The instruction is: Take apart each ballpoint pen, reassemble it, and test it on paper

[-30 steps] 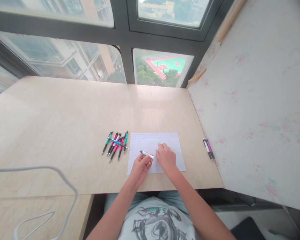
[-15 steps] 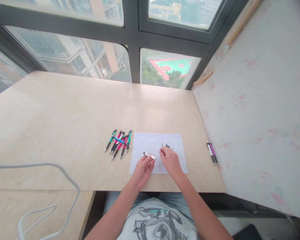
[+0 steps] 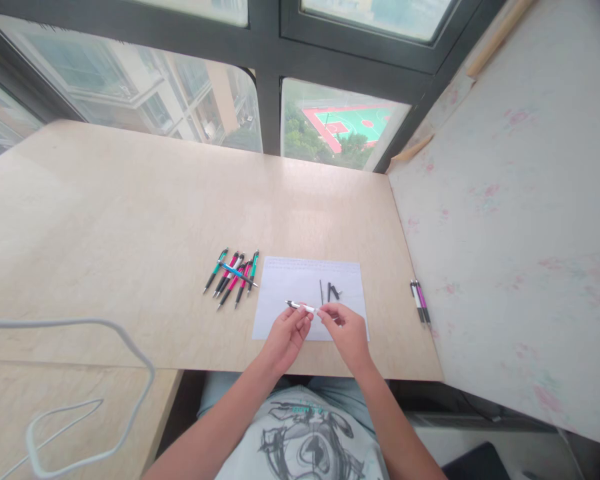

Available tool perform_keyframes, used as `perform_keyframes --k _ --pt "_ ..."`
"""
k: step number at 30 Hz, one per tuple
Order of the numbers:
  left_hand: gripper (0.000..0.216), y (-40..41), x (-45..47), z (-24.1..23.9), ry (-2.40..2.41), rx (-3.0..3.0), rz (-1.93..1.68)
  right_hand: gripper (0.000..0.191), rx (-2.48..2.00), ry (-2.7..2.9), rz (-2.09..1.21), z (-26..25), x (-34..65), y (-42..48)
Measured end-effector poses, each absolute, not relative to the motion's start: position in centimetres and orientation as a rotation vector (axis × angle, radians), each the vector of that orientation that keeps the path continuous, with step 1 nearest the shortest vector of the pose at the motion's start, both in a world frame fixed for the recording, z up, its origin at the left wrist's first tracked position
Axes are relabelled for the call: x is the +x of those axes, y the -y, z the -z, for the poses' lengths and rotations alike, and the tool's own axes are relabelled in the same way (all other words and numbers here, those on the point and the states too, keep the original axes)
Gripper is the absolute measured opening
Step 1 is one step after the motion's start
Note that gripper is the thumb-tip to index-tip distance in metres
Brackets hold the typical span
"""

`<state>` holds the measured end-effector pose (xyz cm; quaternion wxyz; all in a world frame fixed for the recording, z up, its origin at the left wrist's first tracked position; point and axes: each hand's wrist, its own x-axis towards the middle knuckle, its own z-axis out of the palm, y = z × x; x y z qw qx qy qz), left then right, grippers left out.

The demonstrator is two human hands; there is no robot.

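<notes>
My left hand [image 3: 287,339] is closed around a white pen barrel [image 3: 307,308] with a black end, held level over the sheet of paper [image 3: 280,273]. Thumb and fingertips of my right hand [image 3: 347,331] are pinched together at the barrel's right end. Whatever sits between them is too small to name. On the paper just beyond my right hand lie a thin dark refill [image 3: 321,291], a black tube-like piece [image 3: 329,292] and a small dark part [image 3: 335,292].
Left of the paper lies a loose pile of click pens [image 3: 236,273] in green, pink, white and blue. Two more pens [image 3: 421,303] rest by the papered wall [image 3: 510,267] at right. A white cable [image 3: 125,340] loops across the lower left.
My right hand has come back from the loose parts to the barrel's right end, uncovering the parts. My left hand keeps its hold on the barrel. The view has tilted slightly.
</notes>
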<state>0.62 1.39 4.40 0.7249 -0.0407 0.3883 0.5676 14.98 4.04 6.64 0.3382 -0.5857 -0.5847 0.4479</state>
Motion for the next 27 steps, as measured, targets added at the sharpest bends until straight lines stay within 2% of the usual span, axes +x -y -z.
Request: perform_keyframes --k 19,27 --pt "0.01 -1.1 1.0 -4.3 -0.791 -0.099 -1.27 0.017 -1.485 1.713 -1.029 -6.3 16.0 -3.8" --pt "0.009 -1.4 0.2 -3.7 -0.76 -0.142 -1.28 0.015 -1.813 2.064 -0.604 -3.8 17.0 -5.0"
